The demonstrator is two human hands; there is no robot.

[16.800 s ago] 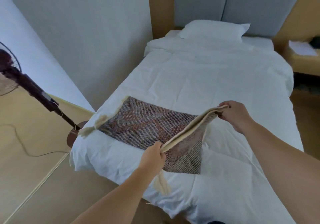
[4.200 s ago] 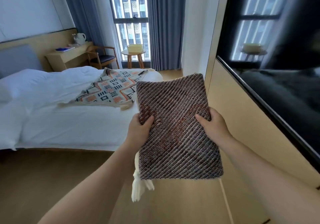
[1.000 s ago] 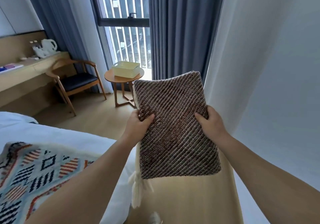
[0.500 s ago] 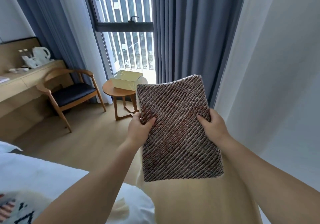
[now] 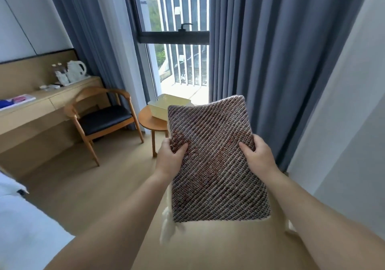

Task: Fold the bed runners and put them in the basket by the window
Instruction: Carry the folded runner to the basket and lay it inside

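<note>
A folded brown woven bed runner (image 5: 214, 159) with cream tassels hanging below is held flat in front of me. My left hand (image 5: 169, 158) grips its left edge and my right hand (image 5: 257, 157) grips its right edge, thumbs on top. Beyond it, a pale yellow basket (image 5: 164, 106) stands on a small round wooden table (image 5: 150, 120) by the window; the runner hides the basket's right part.
A wooden chair (image 5: 100, 117) with a dark seat stands left of the table, beside a long desk (image 5: 41, 103) carrying a kettle. Grey curtains (image 5: 270, 61) flank the window. A corner of the white bed (image 5: 18, 224) shows at lower left. Wooden floor lies between.
I have moved closer to the window; the table and basket are nearer and partly behind the runner. The patterned runner on the bed has left the view. Both hands keep their grip.
</note>
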